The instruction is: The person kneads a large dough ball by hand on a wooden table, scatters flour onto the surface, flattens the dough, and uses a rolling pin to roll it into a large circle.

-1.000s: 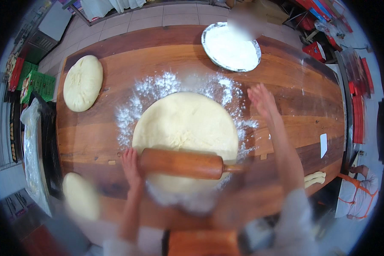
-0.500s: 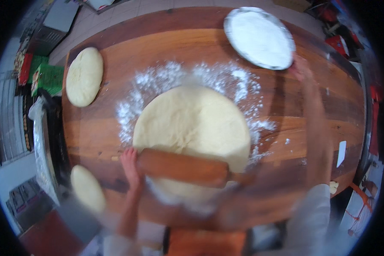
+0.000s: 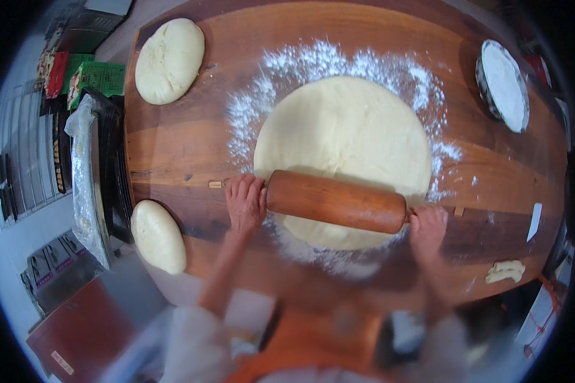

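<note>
A large round sheet of dough point(image 3: 345, 127) lies on the wooden table, with white flour point(image 3: 319, 59) scattered around it. Across its near part rests a thick wooden rolling pin point(image 3: 336, 200), tilted slightly down to the right. My left hand point(image 3: 245, 199) is wrapped round the pin's left handle. Closed on the right handle, my right hand point(image 3: 427, 227) sits just past the dough's right edge. The grip ends of the handles are mostly hidden by my fingers.
A bowl of flour point(image 3: 505, 86) stands at the far right. Dough rounds lie at the far left point(image 3: 170, 60) and near left point(image 3: 158, 237). A white scraper point(image 3: 534, 221) and a dough scrap point(image 3: 505, 272) are at the right. A plastic-covered tray point(image 3: 83, 179) stands beside the table's left edge.
My right hand has left the flour bowl and come back to the rolling pin's right handle. The bowl now sits farther right in view. My left hand stays at the left handle.
</note>
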Demonstrator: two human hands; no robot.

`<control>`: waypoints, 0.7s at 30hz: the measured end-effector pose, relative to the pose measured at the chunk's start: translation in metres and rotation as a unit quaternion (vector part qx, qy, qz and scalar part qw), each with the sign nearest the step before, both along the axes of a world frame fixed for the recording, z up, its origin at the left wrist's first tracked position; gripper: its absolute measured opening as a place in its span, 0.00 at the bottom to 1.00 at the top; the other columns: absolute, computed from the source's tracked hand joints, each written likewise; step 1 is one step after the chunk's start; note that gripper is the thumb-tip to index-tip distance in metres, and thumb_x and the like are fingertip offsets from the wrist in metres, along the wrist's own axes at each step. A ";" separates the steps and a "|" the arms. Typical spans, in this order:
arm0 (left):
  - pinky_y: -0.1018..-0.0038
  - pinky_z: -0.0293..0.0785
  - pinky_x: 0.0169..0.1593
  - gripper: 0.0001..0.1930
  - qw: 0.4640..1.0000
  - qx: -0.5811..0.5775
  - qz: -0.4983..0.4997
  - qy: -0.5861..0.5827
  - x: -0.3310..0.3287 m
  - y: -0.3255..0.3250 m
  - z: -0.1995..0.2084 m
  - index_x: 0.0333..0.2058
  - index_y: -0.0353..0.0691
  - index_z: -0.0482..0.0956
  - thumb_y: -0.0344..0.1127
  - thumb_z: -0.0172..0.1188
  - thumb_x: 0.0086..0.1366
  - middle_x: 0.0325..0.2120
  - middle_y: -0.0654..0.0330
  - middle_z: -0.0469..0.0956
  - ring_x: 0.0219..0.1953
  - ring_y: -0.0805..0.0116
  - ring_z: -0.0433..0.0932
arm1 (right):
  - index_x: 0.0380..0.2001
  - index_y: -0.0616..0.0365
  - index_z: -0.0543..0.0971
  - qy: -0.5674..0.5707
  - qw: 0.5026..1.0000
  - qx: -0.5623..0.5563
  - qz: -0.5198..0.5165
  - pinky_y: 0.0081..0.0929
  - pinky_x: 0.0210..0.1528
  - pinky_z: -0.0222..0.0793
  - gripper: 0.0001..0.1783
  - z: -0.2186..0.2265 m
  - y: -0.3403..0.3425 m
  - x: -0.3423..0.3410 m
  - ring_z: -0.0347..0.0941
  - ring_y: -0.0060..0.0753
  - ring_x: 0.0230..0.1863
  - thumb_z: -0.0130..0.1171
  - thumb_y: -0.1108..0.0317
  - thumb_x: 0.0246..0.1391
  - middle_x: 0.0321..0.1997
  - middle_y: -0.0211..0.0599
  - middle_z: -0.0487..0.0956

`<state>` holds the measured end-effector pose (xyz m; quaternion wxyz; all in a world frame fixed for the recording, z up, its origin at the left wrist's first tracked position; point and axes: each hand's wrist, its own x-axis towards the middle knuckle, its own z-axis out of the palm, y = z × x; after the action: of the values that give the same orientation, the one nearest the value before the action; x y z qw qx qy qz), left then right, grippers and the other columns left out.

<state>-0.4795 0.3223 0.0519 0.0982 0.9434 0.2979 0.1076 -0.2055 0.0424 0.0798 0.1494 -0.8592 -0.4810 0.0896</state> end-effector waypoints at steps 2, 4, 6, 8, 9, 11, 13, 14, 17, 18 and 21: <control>0.64 0.62 0.45 0.07 0.999 -0.035 -0.007 0.033 -0.004 -0.004 0.001 0.33 0.41 0.75 0.31 0.56 0.53 0.33 0.59 0.73 0.41 0.61 0.70 | 0.30 0.57 0.74 -0.012 0.999 0.023 -0.026 0.40 0.47 0.58 0.06 0.000 0.001 -0.024 0.67 0.43 0.40 0.49 0.70 0.50 0.33 0.39 0.73; 0.66 0.62 0.41 0.05 0.997 -0.043 -0.018 0.058 -0.025 -0.010 0.000 0.29 0.43 0.75 0.32 0.56 0.52 0.30 0.61 0.73 0.36 0.63 0.71 | 0.29 0.56 0.74 -0.016 0.998 0.026 -0.056 0.39 0.46 0.57 0.05 -0.003 -0.004 -0.039 0.67 0.42 0.40 0.49 0.69 0.50 0.32 0.38 0.73; 0.68 0.61 0.37 0.03 0.997 -0.027 -0.045 0.065 -0.057 -0.022 -0.008 0.27 0.45 0.74 0.33 0.56 0.51 0.28 0.63 0.74 0.32 0.65 0.72 | 0.28 0.56 0.74 -0.005 0.997 0.021 -0.078 0.39 0.45 0.57 0.06 -0.004 -0.017 -0.059 0.67 0.42 0.40 0.48 0.68 0.50 0.32 0.37 0.73; 0.67 0.62 0.35 0.04 0.996 -0.033 -0.073 0.034 -0.066 -0.027 -0.011 0.27 0.45 0.75 0.34 0.56 0.51 0.28 0.63 0.74 0.32 0.65 0.72 | 0.27 0.55 0.73 -0.016 0.997 -0.007 -0.080 0.40 0.44 0.57 0.06 -0.005 -0.026 -0.069 0.67 0.42 0.40 0.47 0.67 0.51 0.32 0.36 0.73; 0.66 0.62 0.34 0.05 0.996 -0.034 -0.085 0.019 -0.066 -0.025 -0.015 0.28 0.45 0.75 0.35 0.55 0.51 0.28 0.62 0.74 0.31 0.65 0.72 | 0.26 0.55 0.73 0.002 0.986 0.074 -0.149 0.40 0.43 0.58 0.07 -0.017 -0.020 -0.070 0.67 0.41 0.39 0.47 0.67 0.51 0.31 0.36 0.72; 0.66 0.62 0.33 0.05 0.994 -0.013 -0.104 0.014 -0.042 -0.002 -0.023 0.27 0.45 0.75 0.37 0.54 0.52 0.26 0.62 0.73 0.30 0.65 0.72 | 0.25 0.55 0.73 0.048 0.880 0.340 -0.327 0.39 0.41 0.59 0.08 -0.050 0.018 -0.068 0.67 0.41 0.36 0.46 0.67 0.51 0.29 0.36 0.72; 0.67 0.63 0.30 0.04 0.995 0.015 -0.098 -0.012 -0.008 0.031 -0.020 0.27 0.44 0.74 0.36 0.53 0.53 0.24 0.61 0.73 0.28 0.64 0.72 | 0.22 0.55 0.73 0.014 0.913 0.318 -0.254 0.37 0.37 0.60 0.08 -0.046 0.040 -0.032 0.68 0.40 0.32 0.45 0.69 0.51 0.26 0.35 0.72; 0.68 0.63 0.29 0.04 0.995 -0.007 -0.094 -0.040 0.011 0.051 -0.022 0.26 0.43 0.73 0.35 0.53 0.54 0.23 0.61 0.72 0.27 0.63 0.71 | 0.20 0.56 0.73 -0.028 0.965 0.207 -0.159 0.36 0.34 0.60 0.09 -0.035 0.049 -0.006 0.68 0.40 0.29 0.45 0.71 0.50 0.24 0.36 0.72; 0.68 0.63 0.27 0.05 0.992 -0.023 -0.096 -0.078 0.069 0.094 -0.021 0.23 0.41 0.71 0.32 0.51 0.57 0.21 0.59 0.70 0.25 0.60 0.69 | 0.17 0.58 0.72 -0.074 0.987 0.132 -0.061 0.33 0.28 0.60 0.12 -0.032 0.078 0.053 0.68 0.40 0.22 0.44 0.74 0.51 0.19 0.38 0.72; 0.68 0.63 0.27 0.06 0.990 -0.014 -0.103 -0.097 0.085 0.107 -0.024 0.23 0.41 0.71 0.32 0.51 0.57 0.21 0.59 0.69 0.24 0.60 0.69 | 0.17 0.58 0.72 -0.052 0.984 0.149 -0.081 0.33 0.27 0.59 0.12 -0.040 0.087 0.066 0.67 0.40 0.21 0.43 0.75 0.51 0.19 0.39 0.72; 0.67 0.63 0.25 0.07 0.986 0.019 -0.108 -0.124 0.123 0.143 -0.030 0.21 0.41 0.70 0.31 0.51 0.58 0.20 0.58 0.68 0.22 0.58 0.68 | 0.16 0.59 0.73 -0.058 0.978 0.189 -0.062 0.33 0.24 0.59 0.15 -0.049 0.124 0.105 0.67 0.40 0.18 0.41 0.73 0.54 0.17 0.40 0.72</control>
<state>-0.3566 0.4648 0.0219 0.1278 0.9511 0.1777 0.2178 -0.1006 0.1661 0.0309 0.2865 -0.8473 -0.4428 -0.0628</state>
